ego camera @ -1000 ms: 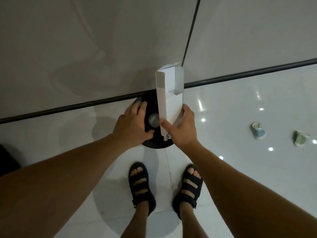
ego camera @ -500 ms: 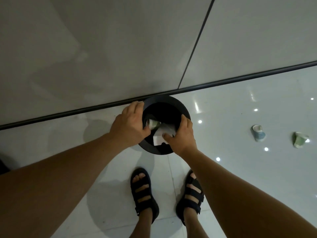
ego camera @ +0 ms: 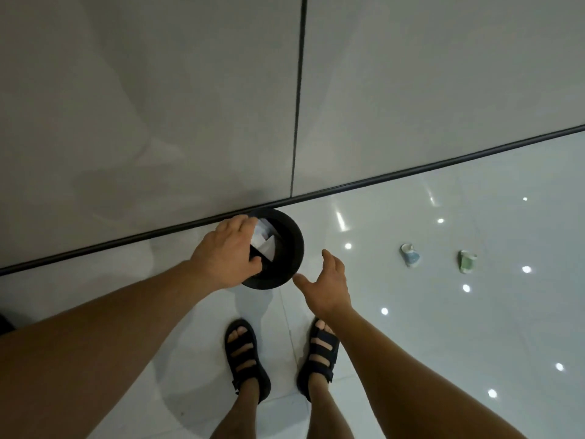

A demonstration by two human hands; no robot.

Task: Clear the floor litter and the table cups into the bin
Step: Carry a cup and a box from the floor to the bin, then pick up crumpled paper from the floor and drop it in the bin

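A round black bin [ego camera: 289, 245] stands on the white floor against the wall. A white carton [ego camera: 264, 243] lies inside it, partly hidden by my left hand [ego camera: 226, 253], which grips the bin's near-left rim. My right hand [ego camera: 327, 285] hovers just right of the bin with fingers spread and nothing in it. Two crushed paper cups lie on the floor to the right: a blue one [ego camera: 410, 255] and a green one [ego camera: 466, 261].
A grey panelled wall [ego camera: 158, 106] with a dark base strip [ego camera: 411, 171] runs behind the bin. My two sandalled feet [ego camera: 278, 356] stand on the glossy floor just in front of it. A dark object [ego camera: 4, 323] shows at the left edge.
The white carton went from my right hand down into the bin. My right hand has let go and pulled back to the right, open. My left hand stays on the rim.
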